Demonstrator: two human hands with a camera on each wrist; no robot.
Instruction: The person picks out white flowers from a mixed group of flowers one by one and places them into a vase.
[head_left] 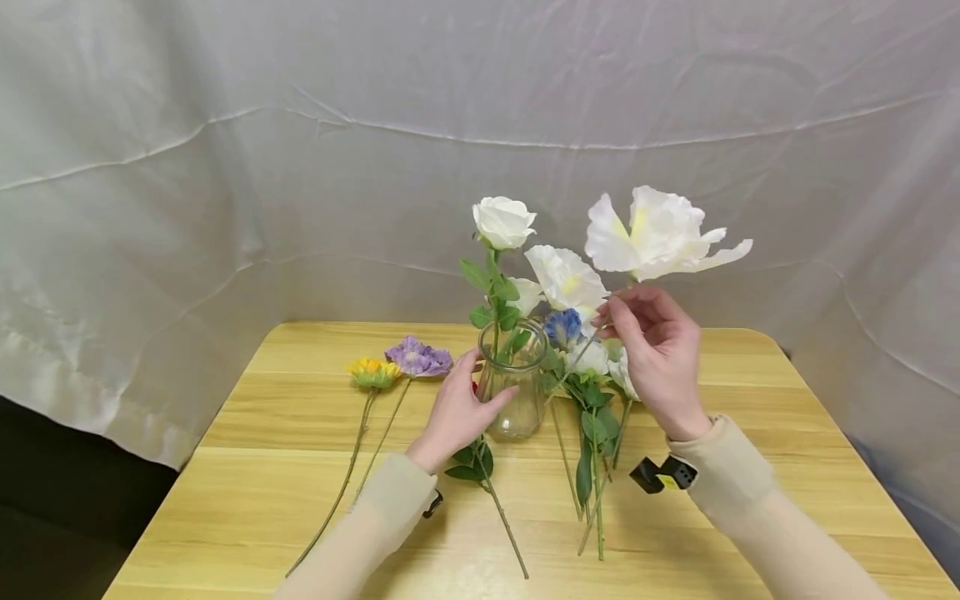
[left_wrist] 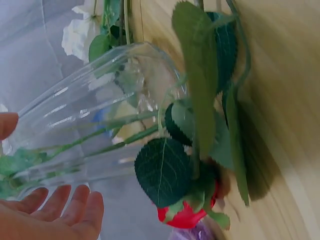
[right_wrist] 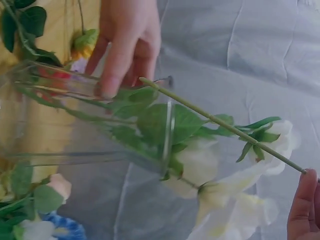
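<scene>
Laid at far left, a yellow flower [head_left: 374, 372] and a crinkled purple flower [head_left: 418, 357], both thin-stemmed, on the wood-grained table [head_left: 255, 500], with creased grey cloth [head_left: 375, 67] behind. Next, the left hand [head_left: 463, 404], grasping the smooth, clear glass vase [head_left: 525, 408] with thumb and fingers on opposite sides. Inside it, a white rose [head_left: 504, 222] with green leaves; close beside the glass, a red flower [left_wrist: 185, 215] (mostly hidden in the head view). Right of that, a ruffled blue flower [head_left: 564, 327] among white blooms and leafy stems. Further right, the right hand [head_left: 663, 354], raised, pinching the stem of a large white flower [head_left: 660, 233]. Rounded far corners at both table ends; narrow spacing around the vase, wide planks between the right-hand stems and table edge. Held above and right of the vase: broad, thin, wavy petals, yellow-tinged inside, over a stem slanting down-left to just beside the rim.
</scene>
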